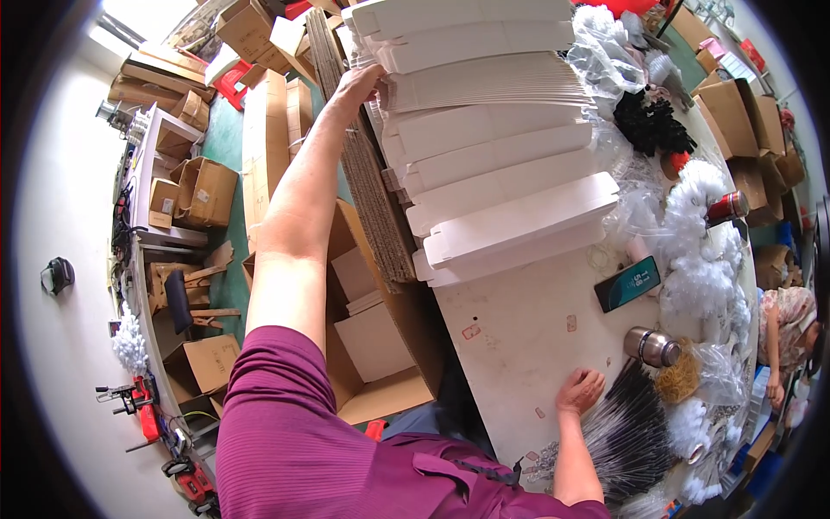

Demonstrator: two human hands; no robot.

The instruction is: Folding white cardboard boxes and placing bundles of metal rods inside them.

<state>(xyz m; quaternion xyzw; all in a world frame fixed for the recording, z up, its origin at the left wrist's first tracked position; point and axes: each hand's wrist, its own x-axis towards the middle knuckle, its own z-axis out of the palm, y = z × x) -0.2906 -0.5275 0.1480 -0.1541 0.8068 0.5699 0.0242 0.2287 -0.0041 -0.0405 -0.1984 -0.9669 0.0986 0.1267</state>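
This is looking like a packing workshop: flat white cartons are lying stacked on a table, plastic bags and a bundle of thin strands are crowding its right side, brown boxes are standing on a green floor, an open box is sitting beside the table, and another person is appearing far right.

white wall, left | green floor | bright window, upper left | white worktable
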